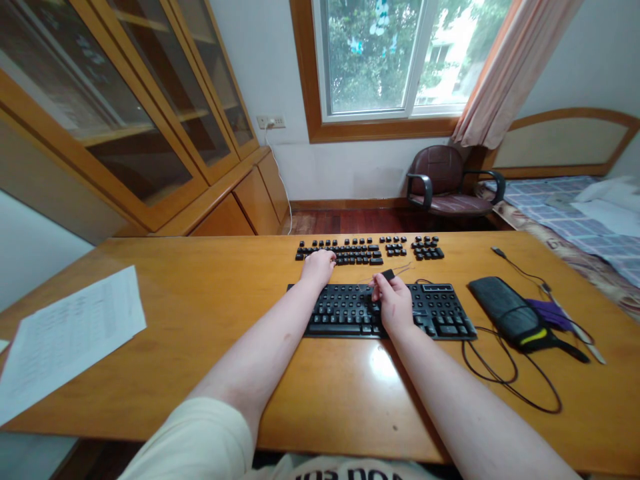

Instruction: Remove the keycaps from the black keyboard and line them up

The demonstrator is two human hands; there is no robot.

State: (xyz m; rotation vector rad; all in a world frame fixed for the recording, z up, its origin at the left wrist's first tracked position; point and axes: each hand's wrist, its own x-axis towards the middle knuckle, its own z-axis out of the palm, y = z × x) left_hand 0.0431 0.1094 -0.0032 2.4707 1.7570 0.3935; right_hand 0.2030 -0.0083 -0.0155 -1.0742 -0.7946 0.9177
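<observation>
A black keyboard (pixel 345 310) lies on the desk in front of me, with keys in its lower rows and several bare switches higher up. Behind it, loose black keycaps (pixel 360 255) are laid out in rows like a keyboard layout. My left hand (pixel 319 265) reaches over the left end of the keyboard to these keycaps, fingers bent together among them; what they pinch is hidden. Over the keyboard's right half, my right hand (pixel 393 300) grips a wire keycap puller (pixel 388 274) with a black handle, its thin wires sticking out past the fingers.
Printed sheets (pixel 80 337) lie at the left of the desk (pixel 210 307). On the right are a dark pouch (pixel 505 310), a purple item (pixel 550 313) and a looped black cable (pixel 517 380). Beyond the desk stand a chair (pixel 440 177) and a glass-door cabinet (pixel 165 113).
</observation>
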